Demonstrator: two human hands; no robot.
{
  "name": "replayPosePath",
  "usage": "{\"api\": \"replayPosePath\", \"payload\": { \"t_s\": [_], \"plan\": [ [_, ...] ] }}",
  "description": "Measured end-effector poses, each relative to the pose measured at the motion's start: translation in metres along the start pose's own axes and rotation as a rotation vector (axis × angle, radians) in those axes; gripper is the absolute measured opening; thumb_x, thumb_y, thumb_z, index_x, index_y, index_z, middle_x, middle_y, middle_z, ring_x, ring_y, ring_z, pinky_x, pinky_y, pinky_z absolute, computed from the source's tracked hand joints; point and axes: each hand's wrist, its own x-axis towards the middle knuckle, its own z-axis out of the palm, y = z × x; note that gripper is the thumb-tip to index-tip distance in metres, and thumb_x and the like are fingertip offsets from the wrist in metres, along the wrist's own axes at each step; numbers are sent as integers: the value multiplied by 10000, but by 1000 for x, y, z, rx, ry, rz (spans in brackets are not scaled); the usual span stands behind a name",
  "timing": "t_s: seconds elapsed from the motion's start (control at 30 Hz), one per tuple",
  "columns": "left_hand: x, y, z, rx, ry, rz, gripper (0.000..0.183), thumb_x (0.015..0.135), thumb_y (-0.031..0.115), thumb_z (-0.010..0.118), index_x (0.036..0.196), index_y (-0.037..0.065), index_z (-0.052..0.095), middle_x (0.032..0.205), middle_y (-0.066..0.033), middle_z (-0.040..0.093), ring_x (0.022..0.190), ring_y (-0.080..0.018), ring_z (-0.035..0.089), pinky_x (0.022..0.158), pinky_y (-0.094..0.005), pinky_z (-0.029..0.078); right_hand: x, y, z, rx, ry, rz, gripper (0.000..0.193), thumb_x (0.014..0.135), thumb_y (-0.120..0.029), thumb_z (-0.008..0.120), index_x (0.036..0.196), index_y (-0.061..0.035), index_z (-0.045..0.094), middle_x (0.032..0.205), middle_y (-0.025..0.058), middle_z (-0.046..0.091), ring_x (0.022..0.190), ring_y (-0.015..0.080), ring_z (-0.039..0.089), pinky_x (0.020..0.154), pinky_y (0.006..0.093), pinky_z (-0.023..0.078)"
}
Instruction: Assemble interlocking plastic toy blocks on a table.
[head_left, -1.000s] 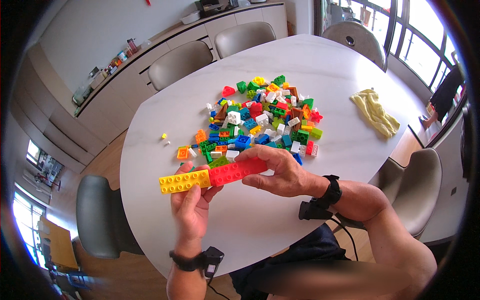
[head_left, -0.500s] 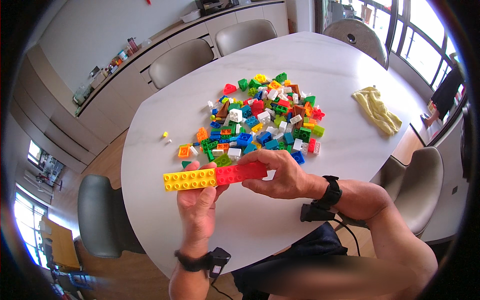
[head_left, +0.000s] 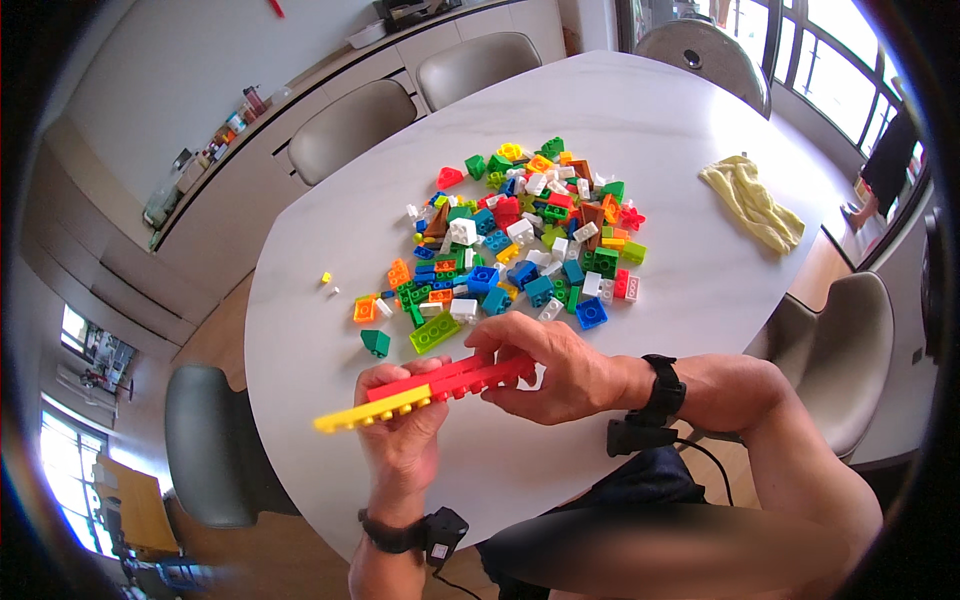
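Hands share one bar of joined bricks: left hand [head_left: 405,425] closed under the yellow brick [head_left: 372,410], right hand [head_left: 555,365] clamped over the red brick [head_left: 462,378], held above the white bench [head_left: 300,300]. Loose brick pile [head_left: 520,235] lies beyond; yellow cloth [head_left: 752,203] well apart.

A single head-worn fisheye looks steeply down, close over the white table [head_left: 690,290].

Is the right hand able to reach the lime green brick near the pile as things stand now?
Probably yes: the lime green brick lies just beyond the right hand, nothing between, but that hand holds the red and yellow brick strip.
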Motion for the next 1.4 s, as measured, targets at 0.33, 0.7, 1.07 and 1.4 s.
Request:
{"api": "replayPosePath", "payload": {
  "t_s": [0.33, 0.7, 1.07, 1.4],
  "plan": [
    [1, 2, 0, -70, -146, -13, 407, 890, -20, 786, 1173, 117, 528, 1183, -120, 687, 1244, -337, 631, 1080, -503, 509, -1, 1, -7, 100, -90, -165, 378, 854, -122, 835, 1154, -5, 637, 987, 130, 660, 834, 241, 691, 659, 336, 573],
    [0, 1, 7, -10, -118, -55, 480, 837, 60, 854, 1187, 138, 535, 1171, -91, 665, 1272, -323, 588, 1134, -499, 442, -4, -2, -1, -16, 13, -219, 340, 853, -119, 846, 1108, 9, 660, 962, 143, 645, 822, 283, 715, 689, 366, 615],
    [-5, 7, 12, 118, -153, 27, 502, 834, 223, 897, 1148, 118, 520, 1121, -93, 677, 1202, -318, 613, 1075, -493, 483, -6, -4, -2, -21, -25, -344, 427, 816, -99, 879, 1160, -7, 643, 948, 126, 644, 729, 244, 692, 594, 319, 558],
    [-8, 9, 18, 201, -78, 84, 484, 835, 192, 893, 1125, 89, 520, 1118, -137, 696, 1147, -320, 664, 1040, -485, 526, -7, -6, -1, -8, -37, -277, 388, 829, -98, 862, 1132, -12, 635, 928, 129, 636, 739, 276, 689, 607, 339, 556]
  ]
}}
